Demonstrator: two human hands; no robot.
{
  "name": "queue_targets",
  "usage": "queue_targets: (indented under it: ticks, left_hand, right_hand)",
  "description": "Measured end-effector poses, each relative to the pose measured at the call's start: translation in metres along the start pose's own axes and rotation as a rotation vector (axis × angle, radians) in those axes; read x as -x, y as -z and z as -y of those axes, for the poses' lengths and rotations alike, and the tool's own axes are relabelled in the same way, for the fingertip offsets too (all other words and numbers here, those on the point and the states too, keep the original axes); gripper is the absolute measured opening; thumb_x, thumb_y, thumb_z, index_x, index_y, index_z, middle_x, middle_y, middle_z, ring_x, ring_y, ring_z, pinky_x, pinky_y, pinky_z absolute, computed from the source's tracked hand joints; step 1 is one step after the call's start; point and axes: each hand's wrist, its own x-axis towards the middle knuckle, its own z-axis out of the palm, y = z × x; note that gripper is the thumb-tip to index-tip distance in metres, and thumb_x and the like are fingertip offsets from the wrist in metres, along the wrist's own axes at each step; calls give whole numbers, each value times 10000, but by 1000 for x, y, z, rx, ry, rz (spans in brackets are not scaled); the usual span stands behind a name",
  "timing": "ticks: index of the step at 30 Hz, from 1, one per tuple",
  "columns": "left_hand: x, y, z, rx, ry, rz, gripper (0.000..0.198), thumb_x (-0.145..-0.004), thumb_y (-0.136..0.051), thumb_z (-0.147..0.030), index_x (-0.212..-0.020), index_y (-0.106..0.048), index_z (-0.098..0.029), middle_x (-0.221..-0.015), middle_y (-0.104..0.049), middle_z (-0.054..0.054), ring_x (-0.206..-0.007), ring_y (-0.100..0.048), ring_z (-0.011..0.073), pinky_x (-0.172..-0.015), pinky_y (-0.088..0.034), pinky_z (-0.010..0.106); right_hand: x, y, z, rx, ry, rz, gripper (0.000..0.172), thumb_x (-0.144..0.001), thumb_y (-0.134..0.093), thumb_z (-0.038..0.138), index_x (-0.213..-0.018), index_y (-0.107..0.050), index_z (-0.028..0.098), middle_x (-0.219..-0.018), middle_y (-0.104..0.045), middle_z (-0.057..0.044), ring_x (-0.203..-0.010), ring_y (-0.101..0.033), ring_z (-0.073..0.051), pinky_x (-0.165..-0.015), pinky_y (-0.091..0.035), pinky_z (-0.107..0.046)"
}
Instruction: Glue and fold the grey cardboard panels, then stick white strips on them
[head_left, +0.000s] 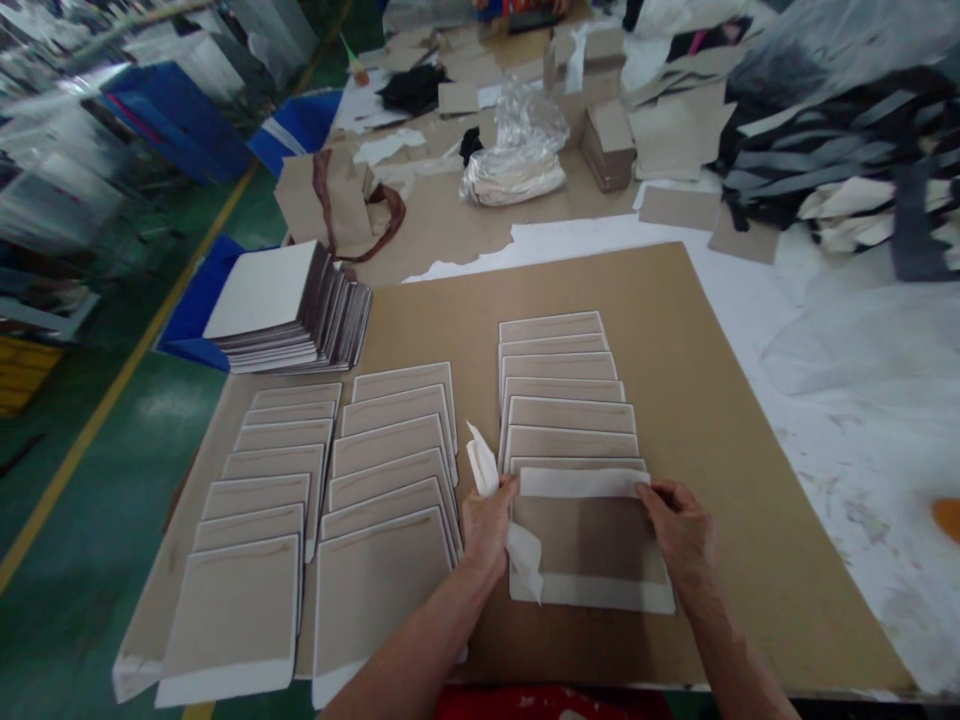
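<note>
A white strip (581,483) lies along the upper edge of the front grey-brown panel (592,535) in the right-hand column. My right hand (682,530) pinches the strip's right end with thumb and finger. At the other end is my left hand (486,525), closed round a bundle of white strips (484,462) that sticks out above and below the fist; its fingertips meet the strip's left end. A second white band runs along this panel's lower edge. Behind it, more overlapping panels (566,365) fan away from me.
Two further columns of overlapping panels (386,570) (236,590) lie to the left. A tall stack of boards (270,290) stands at the back left beside a blue bin (191,320). Clear plastic bags (517,150), cardboard blocks (607,145) and dark fabric strips (832,150) cover the far side.
</note>
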Motion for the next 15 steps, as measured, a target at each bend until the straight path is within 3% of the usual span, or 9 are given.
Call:
queue_targets:
  ticks: [8,12,15]
  left_hand:
    - [-2,-3,-3,-45,-52,-33,273,-631,-791,-385,-724,-682,-153,-545,-582,-41,-513,-506,114,-506,-371,221]
    - [-3,-2,-2,-15,-55,-63,296,-617,-805,-381,-728,-643,-160,-534,-575,-47,-489,-495,111,-495,-381,220]
    - [-1,-2,-2,26,-60,-59,345,-656,-786,-445,-791,-657,-154,-579,-591,-36,-513,-506,109,-503,-383,217]
  right_hand:
    - [-2,-4,-1,42,35,100,440,-626,-730,578,-781,-709,166,-661,-644,-32,-631,-562,-204,-588,-429,-308]
    - [1,-1,11,33,84,127,443,-624,-726,592,-767,-707,173,-674,-641,-43,-648,-564,-218,-599,-436,-316]
    - [19,8,40,5,167,323,374,-697,-722,564,-743,-706,194,-694,-614,-28,-658,-549,-199,-592,-426,-295]
